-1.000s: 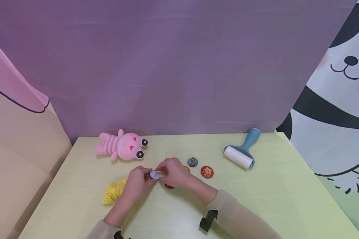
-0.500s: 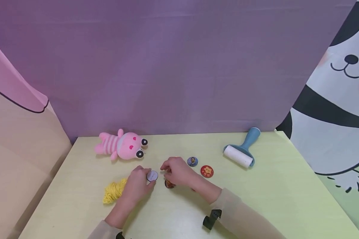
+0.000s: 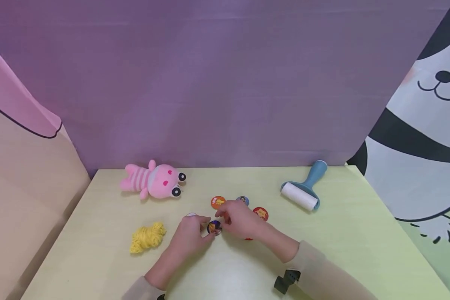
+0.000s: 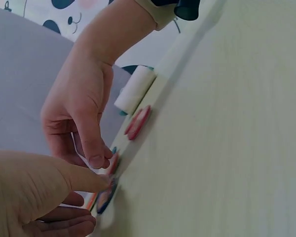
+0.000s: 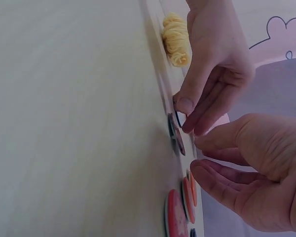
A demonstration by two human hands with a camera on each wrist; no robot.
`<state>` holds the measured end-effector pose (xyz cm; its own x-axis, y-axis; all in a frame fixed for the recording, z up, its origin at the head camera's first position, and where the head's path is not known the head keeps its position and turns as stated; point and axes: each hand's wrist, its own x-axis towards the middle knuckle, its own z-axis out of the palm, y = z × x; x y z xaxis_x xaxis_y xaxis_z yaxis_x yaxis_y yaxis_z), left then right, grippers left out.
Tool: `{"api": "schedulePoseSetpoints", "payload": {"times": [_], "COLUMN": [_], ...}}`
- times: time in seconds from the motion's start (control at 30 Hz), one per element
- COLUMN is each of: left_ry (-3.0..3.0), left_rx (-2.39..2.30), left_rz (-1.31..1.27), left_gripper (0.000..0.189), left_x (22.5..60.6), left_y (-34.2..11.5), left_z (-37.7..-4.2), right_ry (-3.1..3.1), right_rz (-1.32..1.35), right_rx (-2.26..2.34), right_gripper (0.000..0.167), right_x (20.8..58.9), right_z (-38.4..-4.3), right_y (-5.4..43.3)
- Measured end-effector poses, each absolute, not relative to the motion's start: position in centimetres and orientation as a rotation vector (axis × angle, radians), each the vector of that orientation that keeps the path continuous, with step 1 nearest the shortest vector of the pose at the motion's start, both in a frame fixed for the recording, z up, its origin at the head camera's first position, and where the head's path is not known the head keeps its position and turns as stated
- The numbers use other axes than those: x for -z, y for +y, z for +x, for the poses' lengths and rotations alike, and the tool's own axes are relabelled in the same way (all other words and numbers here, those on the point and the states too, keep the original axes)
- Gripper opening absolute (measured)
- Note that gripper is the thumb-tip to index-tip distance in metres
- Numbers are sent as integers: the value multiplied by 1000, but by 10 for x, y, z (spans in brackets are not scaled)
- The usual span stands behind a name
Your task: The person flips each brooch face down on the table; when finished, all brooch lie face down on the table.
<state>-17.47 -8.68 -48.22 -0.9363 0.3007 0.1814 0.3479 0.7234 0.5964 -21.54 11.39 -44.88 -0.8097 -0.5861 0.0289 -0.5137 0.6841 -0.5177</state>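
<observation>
A dark, round button badge [image 3: 214,227] with a coloured picture is in front of me, between my two hands. My left hand [image 3: 190,237] has its thumb and index finger at the badge's left edge, pinching it. In the left wrist view, the thumb tip lies right at the rim of the badge [image 4: 107,196]. My right hand [image 3: 243,220] is bent over the badge's right side, fingertips close to its rim, with a gap between thumb and fingers in the right wrist view. A white-faced badge [image 3: 191,214] lies partly hidden behind the left hand.
Orange [image 3: 218,202], blue [image 3: 242,199] and red [image 3: 261,213] badges lie beyond the right hand; another red one is mostly hidden under the right wrist. Yellow yarn [image 3: 148,238] is at left, a pink plush toy [image 3: 153,180] at back left, a lint roller [image 3: 303,189] at back right.
Both hands were at the white-faced badge a second ago; the right hand let go first. The left hand has since moved right to the dark badge, and the right hand has shifted slightly right.
</observation>
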Motion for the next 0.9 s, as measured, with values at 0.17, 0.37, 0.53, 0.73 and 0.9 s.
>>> {"api": "schedulePoseSetpoints", "payload": {"times": [0.17,0.37,0.53,0.73,0.9], "left_ry": [-2875,-2847,-2822,-2775,-2714], "left_rx": [960,900,889,968,1173], "left_rz": [-581,-584,-621,-662,-646], "left_gripper": [26,17,11,14,13], "left_x": [487,490,492,497,500], "left_y": [-83,-81,-83,-88,-91], "left_z": [-171,-173,-175,-177,-178], "right_ry": [2728,2723,2702,2656,2626], "right_rz": [-954,-985,-961,-911,-880], "right_rx": [812,804,867,975,1061], "right_gripper": [24,27,23,16,13], "right_x": [457,464,466,471,471], "right_z": [-210,-207,-208,-212,-215], "right_y": [115,115,115,120,123]}}
